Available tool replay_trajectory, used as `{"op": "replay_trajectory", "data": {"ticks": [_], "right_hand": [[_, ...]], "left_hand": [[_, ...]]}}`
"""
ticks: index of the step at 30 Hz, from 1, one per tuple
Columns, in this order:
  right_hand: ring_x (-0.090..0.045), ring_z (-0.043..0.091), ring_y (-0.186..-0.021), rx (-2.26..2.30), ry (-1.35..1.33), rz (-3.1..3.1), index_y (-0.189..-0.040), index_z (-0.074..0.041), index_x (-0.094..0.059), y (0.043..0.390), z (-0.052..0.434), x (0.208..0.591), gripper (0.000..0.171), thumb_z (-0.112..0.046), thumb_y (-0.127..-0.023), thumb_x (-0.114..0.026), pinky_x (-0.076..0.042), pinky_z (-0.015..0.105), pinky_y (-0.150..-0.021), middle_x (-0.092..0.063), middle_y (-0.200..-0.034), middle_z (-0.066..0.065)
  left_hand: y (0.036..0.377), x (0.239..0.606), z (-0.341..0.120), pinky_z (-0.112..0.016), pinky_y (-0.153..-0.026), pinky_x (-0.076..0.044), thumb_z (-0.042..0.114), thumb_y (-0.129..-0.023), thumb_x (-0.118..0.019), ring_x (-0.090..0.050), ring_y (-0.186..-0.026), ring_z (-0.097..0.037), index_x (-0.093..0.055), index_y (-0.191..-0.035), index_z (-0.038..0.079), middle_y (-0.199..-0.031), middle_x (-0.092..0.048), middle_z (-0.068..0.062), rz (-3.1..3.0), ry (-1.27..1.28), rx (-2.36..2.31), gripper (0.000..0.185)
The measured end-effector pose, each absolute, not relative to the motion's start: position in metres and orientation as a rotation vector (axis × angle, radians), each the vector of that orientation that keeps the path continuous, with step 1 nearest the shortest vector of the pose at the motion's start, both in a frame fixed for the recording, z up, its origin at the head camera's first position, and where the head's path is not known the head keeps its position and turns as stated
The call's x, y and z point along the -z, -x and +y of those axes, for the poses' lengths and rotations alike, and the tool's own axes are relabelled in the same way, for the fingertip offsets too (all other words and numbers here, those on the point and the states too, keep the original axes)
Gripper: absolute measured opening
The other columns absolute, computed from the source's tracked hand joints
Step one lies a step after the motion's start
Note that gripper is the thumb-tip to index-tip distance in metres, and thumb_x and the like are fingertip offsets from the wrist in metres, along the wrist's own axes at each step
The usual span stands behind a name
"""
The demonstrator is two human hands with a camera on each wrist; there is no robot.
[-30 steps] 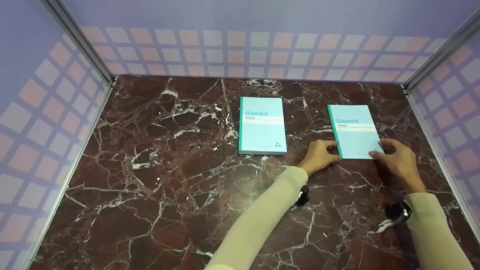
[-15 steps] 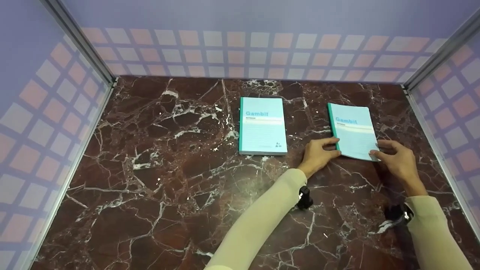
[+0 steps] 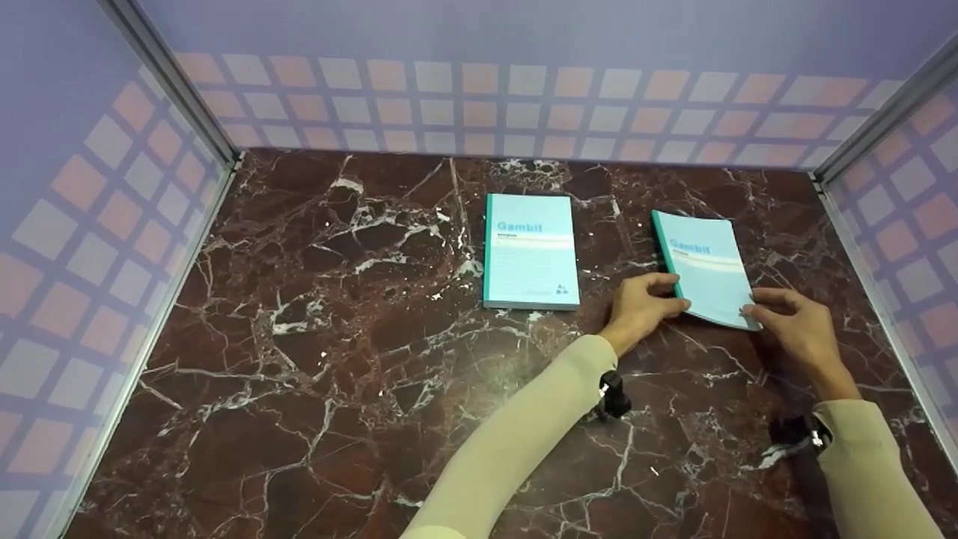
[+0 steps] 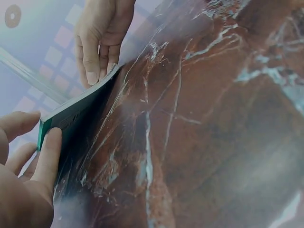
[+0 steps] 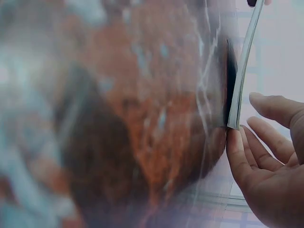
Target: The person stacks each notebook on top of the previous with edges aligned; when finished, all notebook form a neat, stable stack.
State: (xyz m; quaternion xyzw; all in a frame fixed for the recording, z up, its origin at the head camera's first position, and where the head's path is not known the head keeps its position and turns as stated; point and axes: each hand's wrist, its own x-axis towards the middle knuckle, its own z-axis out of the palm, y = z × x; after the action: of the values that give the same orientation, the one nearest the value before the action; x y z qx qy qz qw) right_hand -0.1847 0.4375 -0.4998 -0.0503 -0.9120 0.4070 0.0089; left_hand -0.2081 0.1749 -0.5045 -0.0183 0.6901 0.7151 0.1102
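Both hands are at a pale blue "Gambit" notebook (image 3: 703, 258) with a green spine, on the right side of the table. My left hand (image 3: 636, 307) pinches its spine near the lower left corner, thumb and fingers on either side in the left wrist view. At the lower right corner, my right hand (image 3: 801, 326) grips the edge with thumb and fingertips. The notebook is tilted and slightly bowed, its spine side raised with a dark gap beneath. A matching, thicker-looking notebook or stack (image 3: 531, 251) lies flat to the left, untouched.
Dark red marble with white veins covers the table (image 3: 337, 419). Purple panels with pink and white squares enclose it, including a back wall (image 3: 524, 105) and a right wall (image 3: 913, 172) close to my right arm. Black wrist devices (image 3: 615, 397) sit at both cuffs.
The notebook between my hands has gone from lying nearly flat to tilted and bowed, its near right corner shifting toward me. My right hand has come slightly nearer. The other notebook stays put.
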Motion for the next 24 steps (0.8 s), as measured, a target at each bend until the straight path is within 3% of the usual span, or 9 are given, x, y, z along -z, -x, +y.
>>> {"op": "replay_trajectory", "data": {"ticks": [5,13,24], "right_hand": [[-0.064,0.007,-0.076,-1.356,0.178,-2.835,-0.137,0.004,-0.067,0.182,0.437,0.498,0.057,-0.037,-0.099,-0.079,-0.051,0.018,-0.063,-0.068,-0.093,-0.027],[-0.072,0.005,-0.091,-1.944,0.181,-2.650,-0.143,-0.001,-0.064,0.181,0.435,0.496,0.047,-0.015,-0.100,-0.077,-0.059,0.018,-0.080,-0.074,-0.109,-0.014],[-0.070,0.012,-0.101,-2.431,0.138,-2.364,-0.157,-0.005,-0.047,0.183,0.425,0.500,0.055,-0.006,-0.105,-0.067,-0.060,0.024,-0.088,-0.064,-0.122,0.001]], "left_hand": [[0.206,0.497,0.172,-0.023,-0.071,-0.062,-0.004,-0.087,-0.085,-0.073,-0.073,-0.008,-0.079,-0.124,0.008,-0.102,-0.076,0.004,1.929,0.053,-2.172,0.039],[0.207,0.483,0.166,-0.033,-0.079,-0.065,-0.023,-0.087,-0.073,-0.077,-0.088,-0.027,-0.077,-0.120,-0.003,-0.106,-0.076,-0.010,1.445,0.055,-2.485,0.038],[0.207,0.470,0.155,-0.041,-0.085,-0.064,-0.024,-0.086,-0.072,-0.077,-0.086,-0.024,-0.077,-0.119,-0.005,-0.105,-0.078,-0.011,1.347,0.027,-2.551,0.038]]}}
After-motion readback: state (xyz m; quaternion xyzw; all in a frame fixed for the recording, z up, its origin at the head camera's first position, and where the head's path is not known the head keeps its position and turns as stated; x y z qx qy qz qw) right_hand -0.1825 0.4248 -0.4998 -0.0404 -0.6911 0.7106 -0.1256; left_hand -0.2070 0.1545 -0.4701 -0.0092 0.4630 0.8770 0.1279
